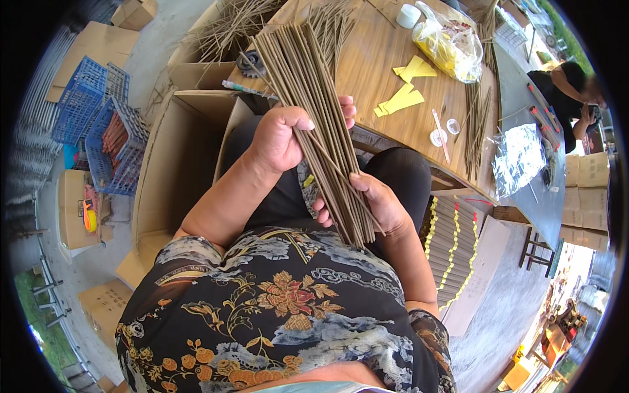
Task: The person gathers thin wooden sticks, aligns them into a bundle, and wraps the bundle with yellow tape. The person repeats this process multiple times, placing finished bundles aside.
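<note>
Both hands, left hand (pixel 282 137) and right hand (pixel 375 203), clamp a fanned bundle of thin olive-brown sticks (pixel 308 92).

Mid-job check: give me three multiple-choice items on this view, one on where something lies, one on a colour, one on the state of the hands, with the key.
1. Where do the yellow paper pieces lie?
A. On the wooden table
B. Inside the blue crates
C. On the person's lap

2. What colour are the plastic crates on the floor at left?
A. Red
B. Blue
C. Green

3. How is the bundle of thin sticks held?
A. It lies loose on the table
B. The right hand alone pinches it
C. Both hands grip it, fanned out

Key:
1 A, the yellow pieces rest flat on the tabletop beside the yellow plastic bag.
2 B, the open-lattice crates are blue.
3 C, the left hand wraps the middle of the bundle and the right hand holds its lower end.
</note>
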The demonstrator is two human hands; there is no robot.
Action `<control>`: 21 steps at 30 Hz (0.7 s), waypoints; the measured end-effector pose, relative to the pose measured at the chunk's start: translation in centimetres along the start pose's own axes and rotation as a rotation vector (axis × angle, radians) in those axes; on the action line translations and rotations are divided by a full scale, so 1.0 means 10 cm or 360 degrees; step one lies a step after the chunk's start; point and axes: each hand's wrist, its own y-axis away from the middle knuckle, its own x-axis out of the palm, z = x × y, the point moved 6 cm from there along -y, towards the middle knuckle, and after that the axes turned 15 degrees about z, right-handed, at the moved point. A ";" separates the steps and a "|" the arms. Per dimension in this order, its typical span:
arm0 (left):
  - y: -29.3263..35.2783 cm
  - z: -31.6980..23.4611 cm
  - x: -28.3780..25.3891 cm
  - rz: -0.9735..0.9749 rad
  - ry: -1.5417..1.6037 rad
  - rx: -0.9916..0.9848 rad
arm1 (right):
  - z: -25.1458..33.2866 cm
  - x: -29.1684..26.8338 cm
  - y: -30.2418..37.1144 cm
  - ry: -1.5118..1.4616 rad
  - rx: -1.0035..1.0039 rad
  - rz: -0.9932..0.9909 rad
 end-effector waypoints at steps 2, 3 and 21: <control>0.00 0.01 -0.01 -0.0062 0.0026 -0.0041 | -0.03 -0.02 0.01 -0.0049 -0.0002 -0.0003; 0.01 0.02 -0.01 -0.0012 0.0032 -0.0028 | -0.04 -0.03 0.01 -0.0074 -0.0004 -0.0005; 0.00 0.05 -0.05 -0.0052 0.0122 -0.0011 | -0.02 -0.04 0.02 -0.0023 0.0000 -0.0085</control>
